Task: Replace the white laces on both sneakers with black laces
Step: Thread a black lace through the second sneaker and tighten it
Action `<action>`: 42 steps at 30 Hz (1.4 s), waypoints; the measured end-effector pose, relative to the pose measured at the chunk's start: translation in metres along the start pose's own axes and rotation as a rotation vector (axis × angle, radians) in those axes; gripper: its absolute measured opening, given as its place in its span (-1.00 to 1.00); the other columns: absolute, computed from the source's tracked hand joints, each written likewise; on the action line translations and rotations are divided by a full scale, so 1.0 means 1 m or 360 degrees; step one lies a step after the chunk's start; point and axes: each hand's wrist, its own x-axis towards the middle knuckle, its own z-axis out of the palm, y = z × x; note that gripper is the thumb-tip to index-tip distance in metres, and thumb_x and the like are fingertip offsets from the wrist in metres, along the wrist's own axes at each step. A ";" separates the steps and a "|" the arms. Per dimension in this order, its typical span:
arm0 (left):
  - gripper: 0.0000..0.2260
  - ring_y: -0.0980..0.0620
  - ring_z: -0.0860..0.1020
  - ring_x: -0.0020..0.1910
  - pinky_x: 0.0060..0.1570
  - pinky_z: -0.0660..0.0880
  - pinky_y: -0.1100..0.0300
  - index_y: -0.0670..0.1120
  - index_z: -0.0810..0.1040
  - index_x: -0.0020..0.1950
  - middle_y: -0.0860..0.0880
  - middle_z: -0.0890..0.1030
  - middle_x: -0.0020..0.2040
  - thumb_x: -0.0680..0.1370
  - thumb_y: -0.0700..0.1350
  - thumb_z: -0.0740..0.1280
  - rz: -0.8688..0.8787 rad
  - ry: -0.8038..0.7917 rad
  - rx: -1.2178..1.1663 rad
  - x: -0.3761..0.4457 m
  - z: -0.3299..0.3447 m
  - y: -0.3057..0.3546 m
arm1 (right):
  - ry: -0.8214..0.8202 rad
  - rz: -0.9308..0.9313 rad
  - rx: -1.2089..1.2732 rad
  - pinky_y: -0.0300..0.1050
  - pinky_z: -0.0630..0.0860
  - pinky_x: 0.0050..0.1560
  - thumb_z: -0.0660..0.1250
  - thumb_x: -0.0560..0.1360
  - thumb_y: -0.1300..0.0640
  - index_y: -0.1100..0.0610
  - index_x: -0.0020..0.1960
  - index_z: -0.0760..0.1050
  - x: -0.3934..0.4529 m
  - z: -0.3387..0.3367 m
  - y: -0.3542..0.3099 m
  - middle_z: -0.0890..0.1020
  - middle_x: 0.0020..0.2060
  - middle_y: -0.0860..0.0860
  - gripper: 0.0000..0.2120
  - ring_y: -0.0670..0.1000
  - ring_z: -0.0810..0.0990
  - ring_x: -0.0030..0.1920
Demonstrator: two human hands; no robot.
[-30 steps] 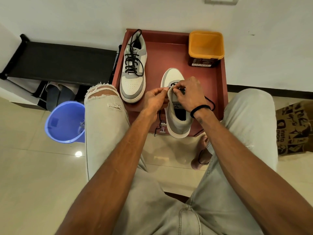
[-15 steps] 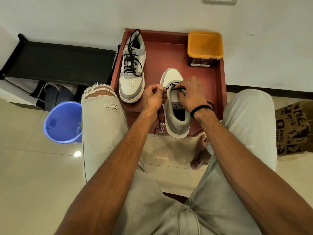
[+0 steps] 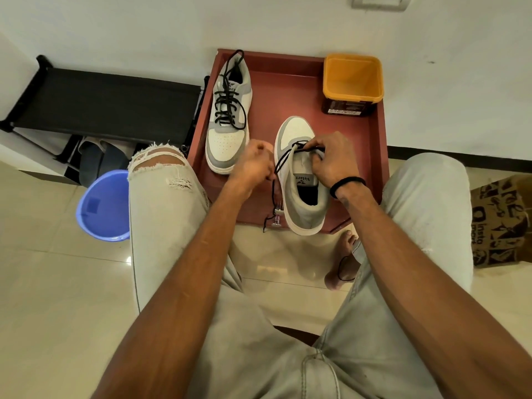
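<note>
A low red table (image 3: 290, 90) stands against the white wall, with a black shoe rack (image 3: 106, 105) to its left and a blue bucket (image 3: 102, 205) on the floor below the rack. At the table's back right corner sits an orange tub (image 3: 353, 82). Along its left edge lies the laced sneaker (image 3: 228, 116), black lace crossed through all its eyelets, toe toward the front edge. The second sneaker (image 3: 302, 191) sits near the front edge, heel just over it, toe pointing to the back. The right hand (image 3: 331, 162) curls over its tongue, fingers gripping the upper where the black lace (image 3: 280, 165) crosses the lowest eyelets. The left hand (image 3: 253, 165), just beside the shoe's left side, is curled closed, pinching the lace's loose strand, which hangs down past the front edge. A brown paper bag (image 3: 501, 220) rests on the floor at far right.
</note>
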 end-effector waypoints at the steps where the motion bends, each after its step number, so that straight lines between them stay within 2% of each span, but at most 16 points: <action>1: -0.89 0.11 0.49 -0.42 -0.21 0.53 0.05 -0.08 0.45 0.11 -0.02 0.49 -0.25 0.73 -0.18 0.14 0.0060 -0.0109 0.0307 -0.002 0.000 -0.003 | 0.0007 0.0002 0.0004 -0.34 0.43 -0.01 0.33 0.48 0.38 0.17 0.03 0.73 0.000 -0.001 0.000 0.74 -0.01 0.09 -0.74 0.04 0.69 0.04; 5: -0.88 -0.02 0.56 -0.20 -0.06 0.57 0.01 -0.09 0.50 0.10 -0.01 0.58 -0.17 0.71 -0.13 0.19 0.0181 -0.0284 0.1130 -0.014 -0.012 -0.005 | 0.0003 0.0114 0.0069 -0.23 0.53 -0.02 0.37 0.47 0.30 0.09 0.01 0.72 0.001 -0.002 0.000 0.74 -0.03 0.04 -0.78 0.00 0.68 0.01; 9: -0.81 -0.12 0.62 -0.15 -0.05 0.63 0.02 -0.16 0.58 0.12 -0.14 0.65 -0.03 0.69 -0.11 0.20 -0.0163 -0.0433 0.1642 -0.019 -0.027 -0.019 | -0.0017 0.0256 0.0089 -0.19 0.58 -0.09 0.44 0.42 0.25 0.00 -0.04 0.71 0.005 -0.001 0.000 0.73 -0.11 -0.01 -0.80 -0.05 0.68 -0.07; 12: -0.79 -0.10 0.59 -0.29 -0.17 0.58 0.08 -0.25 0.65 0.05 -0.17 0.69 -0.10 0.61 -0.23 0.23 -0.0469 -0.0726 0.1894 -0.021 -0.028 -0.039 | -0.0022 0.0294 0.0081 -0.16 0.60 -0.11 0.46 0.41 0.26 0.00 -0.08 0.71 0.007 0.000 -0.001 0.71 -0.16 -0.03 -0.81 -0.07 0.67 -0.12; 15: -0.78 -0.04 0.49 -0.42 -0.32 0.52 0.20 -0.28 0.65 0.06 -0.11 0.59 -0.25 0.65 -0.22 0.23 -0.0718 -0.0881 0.1796 -0.022 -0.021 -0.047 | -0.0021 0.0295 0.0085 -0.19 0.54 -0.10 0.45 0.44 0.26 0.02 -0.04 0.71 0.006 -0.002 -0.002 0.67 -0.16 -0.05 -0.82 -0.11 0.60 -0.14; 17: -0.80 -0.03 0.51 -0.40 -0.40 0.49 0.23 -0.22 0.63 -0.01 -0.09 0.64 -0.25 0.66 -0.17 0.25 -0.0696 -0.0869 0.1739 -0.025 -0.013 -0.041 | -0.0022 0.0266 0.0077 -0.25 0.48 -0.10 0.42 0.46 0.29 0.07 0.00 0.72 0.006 -0.002 -0.002 0.65 -0.14 -0.05 -0.80 -0.12 0.57 -0.11; 19: -0.80 -0.06 0.59 -0.24 -0.24 0.54 0.14 -0.20 0.64 0.06 -0.11 0.71 -0.08 0.64 -0.11 0.28 -0.0484 -0.0712 0.1730 -0.020 -0.008 -0.038 | -0.0020 0.0226 0.0062 -0.27 0.45 -0.09 0.41 0.47 0.32 0.10 0.02 0.73 0.004 -0.002 -0.003 0.69 -0.10 -0.02 -0.79 -0.13 0.57 -0.09; 22: -0.75 -0.11 0.62 -0.06 -0.03 0.59 0.02 -0.12 0.62 0.18 -0.11 0.68 0.04 0.65 0.03 0.32 0.0069 -0.0192 0.1565 -0.012 -0.001 -0.032 | -0.0018 0.0193 0.0093 -0.27 0.47 -0.07 0.39 0.47 0.35 0.14 0.03 0.72 0.003 -0.004 -0.003 0.72 -0.04 0.04 -0.78 -0.10 0.59 -0.07; 25: -0.82 0.04 0.65 -0.18 -0.13 0.62 0.09 -0.03 0.56 0.13 0.02 0.66 -0.11 0.65 0.06 0.37 0.0423 0.0125 0.0988 -0.009 0.009 -0.025 | -0.0019 0.0152 0.0105 -0.29 0.47 -0.03 0.37 0.48 0.36 0.16 0.03 0.72 0.004 -0.004 -0.002 0.72 -0.04 0.05 -0.78 -0.05 0.63 -0.05; 28: -0.83 0.11 0.61 -0.25 -0.17 0.61 0.12 -0.01 0.60 0.18 0.05 0.65 -0.16 0.63 0.02 0.40 0.0555 0.0245 0.0860 -0.006 0.016 -0.023 | -0.0024 0.0125 0.0096 -0.46 0.41 -0.12 0.38 0.48 0.35 0.15 0.02 0.71 0.004 -0.003 0.000 0.72 -0.06 0.04 -0.79 -0.10 0.59 -0.08; 30: -0.83 0.15 0.58 -0.26 -0.09 0.64 0.09 -0.03 0.64 0.18 0.07 0.64 -0.14 0.63 -0.01 0.41 0.0589 0.0261 0.0840 -0.003 0.019 -0.025 | -0.0118 0.0087 0.0074 -0.58 0.34 -0.17 0.40 0.48 0.33 0.15 0.07 0.71 0.004 -0.002 0.003 0.72 -0.02 0.03 -0.78 -0.08 0.62 -0.03; 31: -0.83 0.15 0.57 -0.26 -0.07 0.64 0.08 -0.05 0.66 0.17 0.07 0.63 -0.14 0.64 -0.01 0.41 0.0595 0.0272 0.0827 -0.001 0.019 -0.026 | -0.0186 0.0047 0.0063 -0.54 0.40 -0.10 0.41 0.48 0.31 0.15 0.11 0.71 0.005 -0.002 0.004 0.72 0.02 0.04 -0.76 -0.05 0.65 0.03; 33: -0.85 0.10 0.58 -0.24 -0.06 0.63 0.07 -0.05 0.65 0.13 0.04 0.64 -0.12 0.64 0.00 0.40 0.0588 0.0278 0.0831 0.001 0.021 -0.027 | -0.0255 -0.0050 0.0032 -0.22 0.56 0.14 0.42 0.48 0.26 0.10 0.15 0.70 0.005 -0.002 0.007 0.72 0.08 0.02 -0.73 0.00 0.66 0.14; 35: -0.87 0.02 0.62 -0.17 -0.05 0.63 0.03 -0.03 0.61 0.10 -0.01 0.67 -0.07 0.65 0.01 0.37 0.0553 0.0192 0.0937 0.004 0.018 -0.025 | -0.0197 -0.0091 -0.0031 0.01 0.56 0.24 0.41 0.47 0.24 0.06 0.15 0.68 0.004 -0.001 0.010 0.70 0.09 0.03 -0.73 0.04 0.63 0.17; 39: -0.83 -0.13 0.65 -0.03 0.02 0.58 0.00 -0.04 0.60 0.10 -0.10 0.69 0.04 0.65 0.04 0.35 0.0263 -0.0123 0.1381 0.004 -0.002 -0.025 | 0.0019 0.0161 -0.0091 -0.09 0.30 0.10 0.36 0.42 0.28 0.09 0.21 0.43 0.001 -0.001 0.005 0.47 0.13 0.10 -0.62 0.12 0.40 0.13; 42: -0.82 -0.18 0.64 0.00 0.04 0.58 -0.01 -0.05 0.60 0.05 -0.16 0.67 0.08 0.65 0.04 0.33 0.0009 -0.0283 0.1616 0.000 -0.010 -0.032 | 0.0080 0.0434 0.0111 -0.16 0.37 -0.01 0.42 0.41 0.24 0.11 0.23 0.39 0.001 -0.001 0.004 0.46 0.07 0.02 -0.57 0.05 0.42 0.04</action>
